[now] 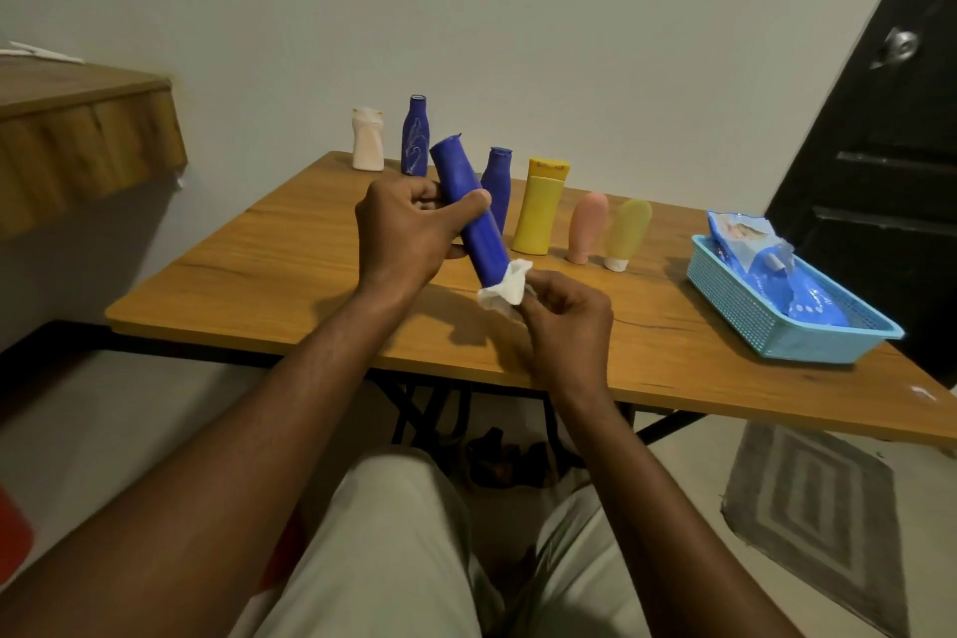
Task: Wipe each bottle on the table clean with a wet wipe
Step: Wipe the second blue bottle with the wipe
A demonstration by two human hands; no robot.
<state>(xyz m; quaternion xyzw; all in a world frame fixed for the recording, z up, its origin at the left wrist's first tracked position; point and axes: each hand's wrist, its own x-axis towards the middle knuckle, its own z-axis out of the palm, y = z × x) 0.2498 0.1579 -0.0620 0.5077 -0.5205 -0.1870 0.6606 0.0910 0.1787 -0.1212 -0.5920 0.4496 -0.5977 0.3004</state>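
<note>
My left hand [409,233] grips a long blue bottle [468,210] around its middle, tilted above the wooden table [290,275]. My right hand [564,321] pinches a white wet wipe [507,289] wrapped over the bottle's lower end. Behind them stands a row of bottles: a white bottle [367,140], a tall blue bottle [415,136], a shorter blue bottle [498,184] partly hidden by the held one, a yellow bottle [539,207], a pink bottle [586,227] and a pale green bottle [628,233].
A light blue plastic basket [745,311] at the table's right edge holds a blue pack of wipes [777,275]. A wooden shelf [77,130] juts out at the left. A black door [890,171] stands at the right, with a grey mat [813,513] on the floor.
</note>
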